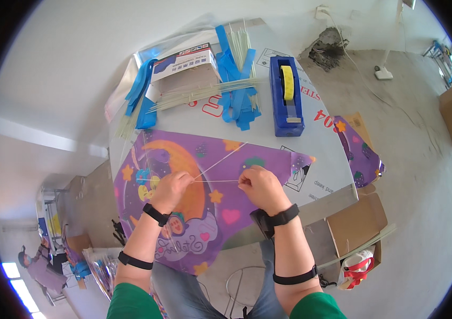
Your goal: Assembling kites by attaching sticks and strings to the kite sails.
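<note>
A purple kite sheet [260,154], printed with an orange moon, stars and hearts, lies across the near half of the table and hangs over its front edge. Above it, my left hand [173,189] pinches a thin white string [216,181] near the sheet's middle. The string runs taut to my right hand [260,186], whose fingertips are closed on it. Another thin pale line [223,161] slants from my left fingers up to the sheet's far edge. What lies inside each pinch is hidden by the fingers.
A blue tape dispenser [288,117] with yellow tape stands at the back right. Behind the sheet are a white box [183,69], pale thin sticks [199,95] and blue strips [241,106]. Open cardboard boxes [356,218] stand at the right; another person [48,271] is far left.
</note>
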`<state>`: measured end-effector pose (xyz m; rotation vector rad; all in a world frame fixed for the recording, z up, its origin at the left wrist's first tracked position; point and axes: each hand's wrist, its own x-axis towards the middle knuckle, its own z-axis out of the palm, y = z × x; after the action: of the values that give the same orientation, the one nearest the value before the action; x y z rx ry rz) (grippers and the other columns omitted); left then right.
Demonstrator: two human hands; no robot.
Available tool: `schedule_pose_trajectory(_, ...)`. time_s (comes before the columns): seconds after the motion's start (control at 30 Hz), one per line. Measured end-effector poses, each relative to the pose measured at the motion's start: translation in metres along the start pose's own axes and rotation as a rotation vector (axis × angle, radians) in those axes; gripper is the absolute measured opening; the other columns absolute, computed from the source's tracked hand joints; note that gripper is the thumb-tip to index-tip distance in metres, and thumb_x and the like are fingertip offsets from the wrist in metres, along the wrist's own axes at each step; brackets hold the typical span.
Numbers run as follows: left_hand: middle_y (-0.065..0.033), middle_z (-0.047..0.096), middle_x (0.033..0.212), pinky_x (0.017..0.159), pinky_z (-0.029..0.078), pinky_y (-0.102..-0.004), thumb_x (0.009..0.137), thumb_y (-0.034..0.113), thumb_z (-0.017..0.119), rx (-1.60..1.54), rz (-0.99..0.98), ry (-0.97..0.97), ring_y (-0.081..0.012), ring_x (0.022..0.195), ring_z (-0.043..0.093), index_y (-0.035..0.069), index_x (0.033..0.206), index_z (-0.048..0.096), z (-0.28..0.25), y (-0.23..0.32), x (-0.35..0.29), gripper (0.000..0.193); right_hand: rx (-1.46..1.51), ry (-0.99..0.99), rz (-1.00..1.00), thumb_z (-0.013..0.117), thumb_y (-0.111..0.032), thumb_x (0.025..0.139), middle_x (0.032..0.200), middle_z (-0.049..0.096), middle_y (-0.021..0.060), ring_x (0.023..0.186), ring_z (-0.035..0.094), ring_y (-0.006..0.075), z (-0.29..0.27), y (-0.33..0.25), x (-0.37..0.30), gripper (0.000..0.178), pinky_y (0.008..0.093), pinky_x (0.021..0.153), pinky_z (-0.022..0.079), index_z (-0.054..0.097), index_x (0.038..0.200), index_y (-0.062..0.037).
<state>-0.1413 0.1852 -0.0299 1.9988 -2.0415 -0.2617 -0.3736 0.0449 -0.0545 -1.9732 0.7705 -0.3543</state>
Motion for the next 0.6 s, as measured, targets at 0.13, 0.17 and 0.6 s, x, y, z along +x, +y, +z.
schedule_pose_trajectory(0.13,-0.0103,0.059,0.081,0.062,0.047,-0.039,0.073,0.0,0.059,-0.074,-0.096,0.013,-0.0316,0.075,0.059,0.004,0.081,0.056,0.001,-0.002,-0.006,0.009,-0.141,0.143,-0.031,0.072,-0.011,0.07,0.082,0.055,0.0094,0.078,0.059,0.0299,0.008,-0.015,0.003,0.024,0.0383,0.066,0.048,0.058,0.088,-0.0063)
schedule_pose_trajectory(0.17,-0.0106,0.059,0.081,0.061,0.047,-0.0392,0.073,0.0,0.059,-0.074,-0.119,0.0,-0.0319,0.075,0.059,0.003,0.081,0.056,0.001,-0.003,-0.008,0.009,-0.17,0.155,-0.058,0.072,-0.011,0.069,0.083,0.056,0.0096,0.078,0.059,0.0307,0.009,-0.017,0.004,0.026,0.0383,0.065,0.048,0.058,0.09,-0.007)
schedule_pose_trajectory(0.6,-0.0117,0.061,0.079,0.062,0.047,-0.0359,0.078,0.002,0.063,-0.278,-0.297,-0.046,-0.0289,0.074,0.061,0.002,0.081,0.061,-0.004,-0.004,-0.004,0.004,-0.183,0.119,-0.062,0.065,-0.01,0.073,0.077,0.058,0.0071,0.071,0.059,0.0296,-0.009,0.001,0.004,0.004,0.037,0.061,0.047,0.066,0.075,-0.0078)
